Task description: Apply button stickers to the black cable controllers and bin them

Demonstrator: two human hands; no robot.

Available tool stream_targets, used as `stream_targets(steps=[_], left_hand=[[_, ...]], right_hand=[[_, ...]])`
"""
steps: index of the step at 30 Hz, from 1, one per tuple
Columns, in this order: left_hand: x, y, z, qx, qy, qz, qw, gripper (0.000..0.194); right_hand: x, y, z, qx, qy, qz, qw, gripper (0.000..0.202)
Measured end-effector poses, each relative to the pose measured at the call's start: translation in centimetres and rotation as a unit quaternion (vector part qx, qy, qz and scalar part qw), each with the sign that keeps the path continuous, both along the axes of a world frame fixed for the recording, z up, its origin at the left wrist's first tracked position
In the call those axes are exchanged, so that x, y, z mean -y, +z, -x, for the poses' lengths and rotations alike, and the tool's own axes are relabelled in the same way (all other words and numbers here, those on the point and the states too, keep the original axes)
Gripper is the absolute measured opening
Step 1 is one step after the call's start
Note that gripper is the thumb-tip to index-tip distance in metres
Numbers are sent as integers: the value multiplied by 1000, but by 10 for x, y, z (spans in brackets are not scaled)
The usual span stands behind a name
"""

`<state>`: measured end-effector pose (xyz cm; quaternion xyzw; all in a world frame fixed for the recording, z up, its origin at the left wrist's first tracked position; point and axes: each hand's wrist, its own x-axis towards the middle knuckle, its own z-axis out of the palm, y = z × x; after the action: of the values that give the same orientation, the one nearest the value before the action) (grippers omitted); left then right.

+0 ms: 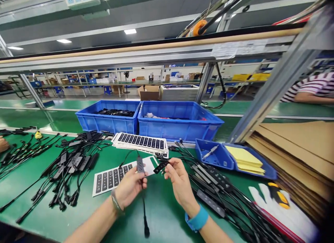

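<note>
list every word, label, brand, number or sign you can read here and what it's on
No wording can be read with certainty.
Paper notices on the overhead beam: print too faint and blurred to read.
Sticker sheet on the table: small marks on dark labels, too small to read.
Stack of sheets by the blue bins: likewise too small.
Gray box in the left hand: oval marks, no legible text.
</note>
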<state>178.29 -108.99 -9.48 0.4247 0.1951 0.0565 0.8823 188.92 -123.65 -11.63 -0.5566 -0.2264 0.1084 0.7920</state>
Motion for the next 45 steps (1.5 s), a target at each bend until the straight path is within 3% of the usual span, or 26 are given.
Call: stream_targets(steps=[4,8,17,45], left_hand=[[25,-25,-17,27,-102,-56,993,48],[28,-38,-12,51,-141,-73,986,57],[23,-34,-1,57,-165,-34,984,64],[19,-33,-2,58,-186,-43,980,58]], right_hand=[[0,1,-1,-39,14,-9,999,23],[-3,-5,2,-19,29,34,999,24],[-5,-10,8,-37,94,75,992,24],[-4,-11,6,-40,89,81,992,23]])
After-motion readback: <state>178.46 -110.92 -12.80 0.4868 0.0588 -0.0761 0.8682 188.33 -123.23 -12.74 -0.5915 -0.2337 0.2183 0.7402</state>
